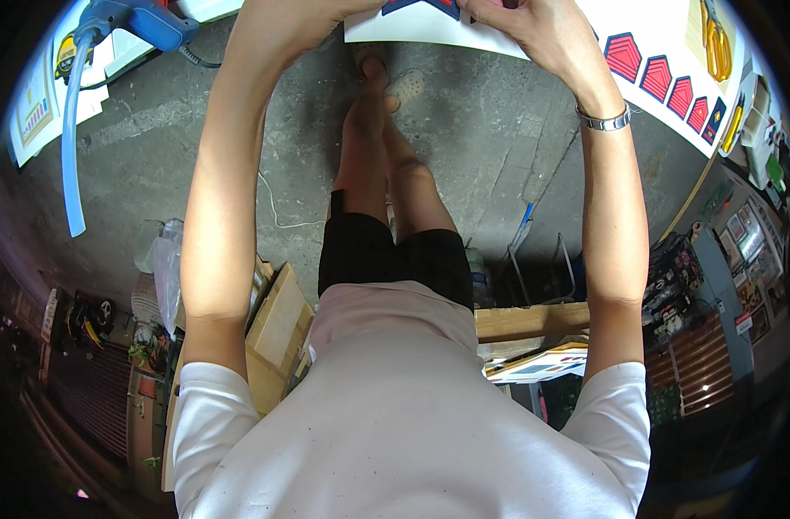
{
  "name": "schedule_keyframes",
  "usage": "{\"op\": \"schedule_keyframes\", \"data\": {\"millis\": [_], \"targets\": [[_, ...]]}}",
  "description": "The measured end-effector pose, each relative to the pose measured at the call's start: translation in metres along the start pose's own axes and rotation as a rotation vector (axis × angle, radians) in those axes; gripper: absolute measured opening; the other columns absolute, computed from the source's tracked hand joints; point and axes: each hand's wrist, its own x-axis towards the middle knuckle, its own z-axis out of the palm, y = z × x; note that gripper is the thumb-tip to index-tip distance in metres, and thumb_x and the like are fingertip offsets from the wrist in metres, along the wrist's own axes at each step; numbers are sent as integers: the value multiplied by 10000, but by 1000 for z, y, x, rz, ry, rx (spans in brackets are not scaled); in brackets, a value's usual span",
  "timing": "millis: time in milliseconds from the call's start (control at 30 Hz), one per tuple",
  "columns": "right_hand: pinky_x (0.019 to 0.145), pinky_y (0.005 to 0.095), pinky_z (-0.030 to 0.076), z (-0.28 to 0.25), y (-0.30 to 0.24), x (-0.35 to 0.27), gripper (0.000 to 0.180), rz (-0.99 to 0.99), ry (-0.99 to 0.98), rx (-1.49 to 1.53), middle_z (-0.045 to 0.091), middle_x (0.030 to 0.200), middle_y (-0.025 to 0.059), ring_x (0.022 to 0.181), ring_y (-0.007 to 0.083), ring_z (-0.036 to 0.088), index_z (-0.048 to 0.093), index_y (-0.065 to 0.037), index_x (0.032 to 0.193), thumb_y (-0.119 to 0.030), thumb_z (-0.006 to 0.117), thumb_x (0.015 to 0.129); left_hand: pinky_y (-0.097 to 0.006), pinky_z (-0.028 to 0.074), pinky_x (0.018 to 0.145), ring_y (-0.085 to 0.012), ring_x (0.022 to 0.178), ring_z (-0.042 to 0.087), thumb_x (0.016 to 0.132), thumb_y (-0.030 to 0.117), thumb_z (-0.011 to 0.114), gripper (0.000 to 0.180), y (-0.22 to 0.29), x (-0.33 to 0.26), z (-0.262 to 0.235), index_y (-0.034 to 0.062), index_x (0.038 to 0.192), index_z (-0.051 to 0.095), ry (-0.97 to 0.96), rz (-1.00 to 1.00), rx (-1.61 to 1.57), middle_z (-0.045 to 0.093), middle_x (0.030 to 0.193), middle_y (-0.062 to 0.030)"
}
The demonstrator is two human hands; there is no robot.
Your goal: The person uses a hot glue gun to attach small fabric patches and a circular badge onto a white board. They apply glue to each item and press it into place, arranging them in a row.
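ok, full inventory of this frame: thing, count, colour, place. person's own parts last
white sheet: 1, white with a blue-and-red shape, top centre, under both hands
emblem cut-outs: about 6 in a row, red and blue, upper right on a white board
scissors: 1, yellow handles, top right
blue tool: 1, blue, top left
blue strip: 1, light blue, curving down the left side
cardboard pieces: several, brown, lower left
plastic bag: 1, clear, left
wooden plank: 1, light brown, right of centre
concrete floor: grey, centre
bracelet: 1, silver, right wrist
left hand: on the sheet, cut by the top edge
right hand: on the sheet
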Motion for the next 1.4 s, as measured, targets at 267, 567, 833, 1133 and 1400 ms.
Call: {"op": "schedule_keyframes", "data": {"millis": [267,567,833,1133,1400], "targets": [[565,264,424,2,-5,-1,203,-20,14,-27,548,631,-29,602,59,480,689,-6,844,-198,698,908,-260,468,558,-88,583,586,770,114,757,159,-1,2,4,-37,735,725,26,-34,62,677,629,-58],[563,270,442,11,-1,-5,110,-36,101,-30,583,636,5,588,74,515,691,-4,863,-109,718,886,-262,475,558,-95,582,595,765,126,754,182,-2,2,6,-50,732,721,49,10,79,674,624,-63],[604,309,451,47,24,-40,202,-438,512,-318,593,811,57,655,183,581,699,-87,997,-179,808,853,-260,467,557,-90,585,595,767,139,752,189,-10,5,6,-45,739,718,35,72,11,665,623,-56],[524,298,420,69,47,-46,458,-471,533,-564,487,832,2,643,142,499,729,-277,1303,-234,823,857,-252,451,543,-85,578,581,766,134,754,176,-3,1,6,-35,731,716,43,9,40,653,613,-46],[535,312,409,74,45,-47,483,-433,557,-552,465,834,4,654,155,490,718,-299,1320,-216,817,854,-247,440,543,-80,580,575,765,137,766,178,-12,6,9,-30,728,718,52,42,34,656,617,-45]]}}
